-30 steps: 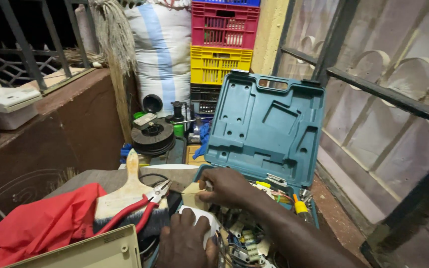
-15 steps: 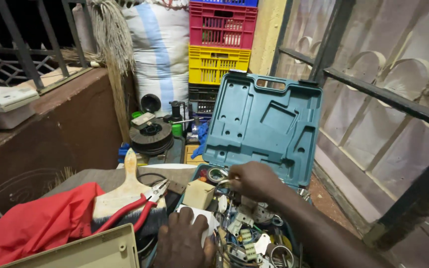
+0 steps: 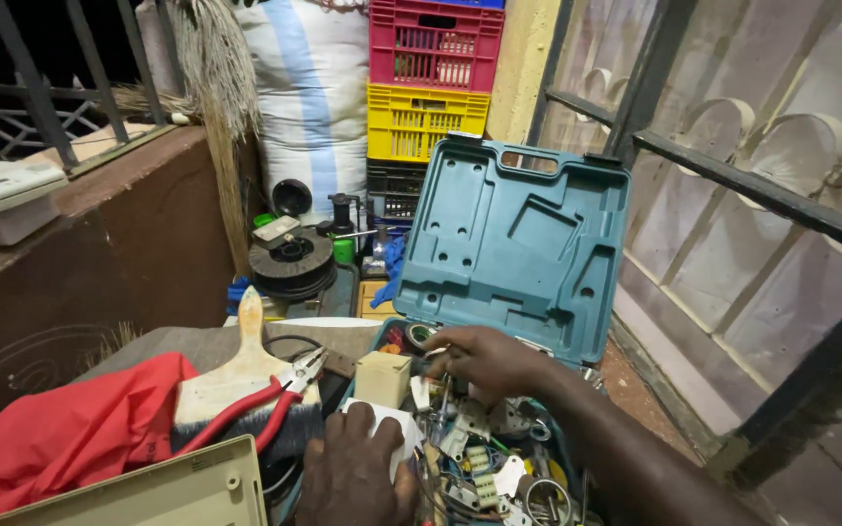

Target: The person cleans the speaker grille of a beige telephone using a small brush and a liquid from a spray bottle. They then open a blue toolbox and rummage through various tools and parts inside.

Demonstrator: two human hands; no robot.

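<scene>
I see the right hand [image 3: 484, 360] has slid back deeper into the teal tool case [image 3: 518, 244], fingers curled among small parts, grip unclear, while the left hand [image 3: 353, 477] stays pressed flat on a white box [image 3: 392, 429].

An open teal moulded-plastic tool case [image 3: 514, 244] stands with its lid tilted upright, the tray below crammed with small electrical parts — pale terminal blocks [image 3: 478, 458], wires, metal rings. At the tray's left edge lies a white plastic piece [image 3: 387, 424], beside a small beige box [image 3: 383, 378].
</scene>
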